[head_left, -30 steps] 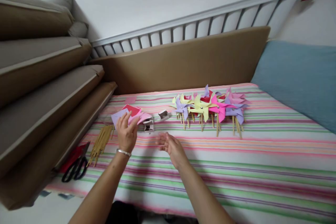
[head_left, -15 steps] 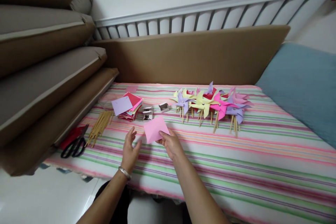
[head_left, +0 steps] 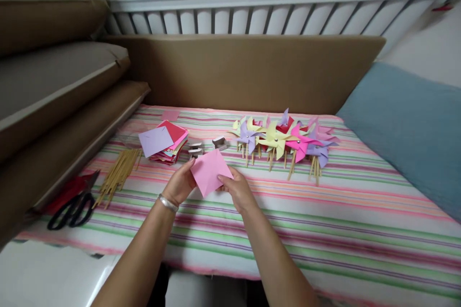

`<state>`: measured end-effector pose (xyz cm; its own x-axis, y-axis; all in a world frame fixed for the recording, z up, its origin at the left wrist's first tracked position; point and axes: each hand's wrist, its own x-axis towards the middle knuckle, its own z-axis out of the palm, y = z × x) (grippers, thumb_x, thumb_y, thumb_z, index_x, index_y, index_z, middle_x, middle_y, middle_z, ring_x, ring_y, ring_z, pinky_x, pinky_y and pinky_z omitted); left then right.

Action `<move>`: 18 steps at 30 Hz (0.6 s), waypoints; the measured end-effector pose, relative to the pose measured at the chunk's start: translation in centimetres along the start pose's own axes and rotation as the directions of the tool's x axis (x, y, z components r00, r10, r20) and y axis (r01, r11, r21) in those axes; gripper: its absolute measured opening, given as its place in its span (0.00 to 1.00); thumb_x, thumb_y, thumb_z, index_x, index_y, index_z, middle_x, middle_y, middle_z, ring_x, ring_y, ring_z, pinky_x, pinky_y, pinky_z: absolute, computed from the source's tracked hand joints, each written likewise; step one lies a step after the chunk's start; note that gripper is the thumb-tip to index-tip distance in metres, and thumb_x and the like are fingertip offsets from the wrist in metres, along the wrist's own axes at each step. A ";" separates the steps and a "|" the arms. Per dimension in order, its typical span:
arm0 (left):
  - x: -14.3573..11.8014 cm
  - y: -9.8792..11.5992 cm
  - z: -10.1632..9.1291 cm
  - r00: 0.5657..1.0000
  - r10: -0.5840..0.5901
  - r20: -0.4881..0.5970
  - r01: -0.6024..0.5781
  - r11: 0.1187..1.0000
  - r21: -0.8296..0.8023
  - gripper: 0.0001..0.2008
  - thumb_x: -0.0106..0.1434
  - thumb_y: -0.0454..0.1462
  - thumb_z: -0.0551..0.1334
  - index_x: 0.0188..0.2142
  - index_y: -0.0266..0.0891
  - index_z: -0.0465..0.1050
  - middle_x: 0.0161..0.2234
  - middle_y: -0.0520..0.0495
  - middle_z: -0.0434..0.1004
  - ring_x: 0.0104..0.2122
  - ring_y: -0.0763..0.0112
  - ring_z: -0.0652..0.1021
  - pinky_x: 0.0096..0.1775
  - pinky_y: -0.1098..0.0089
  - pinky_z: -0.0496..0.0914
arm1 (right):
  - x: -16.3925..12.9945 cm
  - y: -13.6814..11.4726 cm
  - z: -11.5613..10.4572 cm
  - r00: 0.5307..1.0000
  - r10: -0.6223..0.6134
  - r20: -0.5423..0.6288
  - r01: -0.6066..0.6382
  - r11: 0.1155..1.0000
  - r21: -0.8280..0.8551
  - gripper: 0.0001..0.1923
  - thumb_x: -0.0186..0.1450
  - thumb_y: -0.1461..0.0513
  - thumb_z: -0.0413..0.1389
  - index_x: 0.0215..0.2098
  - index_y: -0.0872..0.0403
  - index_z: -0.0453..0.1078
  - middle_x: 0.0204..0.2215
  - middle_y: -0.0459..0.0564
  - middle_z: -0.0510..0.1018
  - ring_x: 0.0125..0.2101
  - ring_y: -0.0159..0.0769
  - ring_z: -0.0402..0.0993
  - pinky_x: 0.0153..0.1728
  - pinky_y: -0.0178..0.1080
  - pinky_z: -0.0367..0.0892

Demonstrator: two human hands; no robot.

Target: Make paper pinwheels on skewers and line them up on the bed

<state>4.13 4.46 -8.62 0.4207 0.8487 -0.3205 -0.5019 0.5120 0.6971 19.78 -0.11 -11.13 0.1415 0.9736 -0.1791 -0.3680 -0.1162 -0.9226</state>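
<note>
A square of pink paper (head_left: 211,172) with crease lines is held up over the striped cloth. My right hand (head_left: 236,188) pinches its right corner, thumb on top and fingers beneath. At the left edge, my left hand (head_left: 182,180) grips the paper, its fingertips partly hidden behind it. Just beyond the paper lie small open boxes (head_left: 218,143); the contents cannot be made out. To their left rises a stack of coloured paper squares (head_left: 176,146), topped by a lilac sheet (head_left: 155,141). Several finished paper pinwheels (head_left: 276,140) on sticks lie to the right.
A bundle of wooden sticks (head_left: 118,172) and black-handled scissors (head_left: 74,208) lie at the left, beside red material (head_left: 65,196). Brown cushions (head_left: 65,76) are piled along the left side. A brown panel (head_left: 245,74) stands at the back; a blue cushion (head_left: 399,124) leans at the right.
My left hand has come in from beside the pink paper and now holds its left edge. The camera view has shifted slightly, and the paper has turned a little.
</note>
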 end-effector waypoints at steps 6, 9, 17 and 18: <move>2.1 -0.3 0.3 0.999 0.012 -0.032 -0.011 0.999 0.042 0.12 0.49 0.34 0.68 0.36 0.34 0.76 0.29 0.45 0.80 0.26 0.69 0.77 0.30 0.71 0.71 | 1.7 -1.0 0.9 0.999 -0.042 -0.019 0.038 0.978 -0.205 0.18 0.49 0.60 0.61 0.39 0.55 0.71 0.32 0.49 0.78 0.29 0.38 0.73 0.28 0.38 0.69; 2.3 -0.1 0.2 0.997 0.011 -0.071 -0.012 1.000 -0.008 0.14 0.49 0.32 0.68 0.38 0.34 0.75 0.33 0.43 0.80 0.30 0.67 0.78 0.34 0.69 0.72 | 1.8 -0.8 1.2 0.986 -0.143 -0.087 0.107 0.939 -0.326 0.23 0.53 0.59 0.59 0.48 0.53 0.68 0.41 0.52 0.77 0.36 0.41 0.74 0.33 0.41 0.71; 1.9 2.0 -0.4 0.989 0.024 -0.148 -0.054 0.978 -0.200 0.11 0.57 0.29 0.61 0.41 0.33 0.73 0.37 0.44 0.80 0.32 0.68 0.79 0.34 0.70 0.75 | -0.2 -0.7 2.6 0.666 -0.714 0.217 0.564 0.291 -0.773 0.14 0.62 0.65 0.53 0.45 0.47 0.72 0.51 0.52 0.70 0.54 0.42 0.62 0.54 0.49 0.60; 1.8 2.1 -0.2 0.991 0.024 -0.129 -0.051 0.977 -0.209 0.11 0.57 0.28 0.60 0.41 0.33 0.73 0.36 0.43 0.80 0.33 0.67 0.79 0.33 0.70 0.75 | -0.3 -0.6 3.0 0.644 -0.718 0.265 0.587 0.242 -0.773 0.13 0.62 0.66 0.53 0.43 0.48 0.73 0.52 0.52 0.69 0.55 0.42 0.61 0.54 0.49 0.60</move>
<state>3.63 7.09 -7.87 0.3077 0.8708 -0.3835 -0.6695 0.4845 0.5630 17.24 0.29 -9.54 0.1120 0.7623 0.6374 0.7043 0.3917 -0.5921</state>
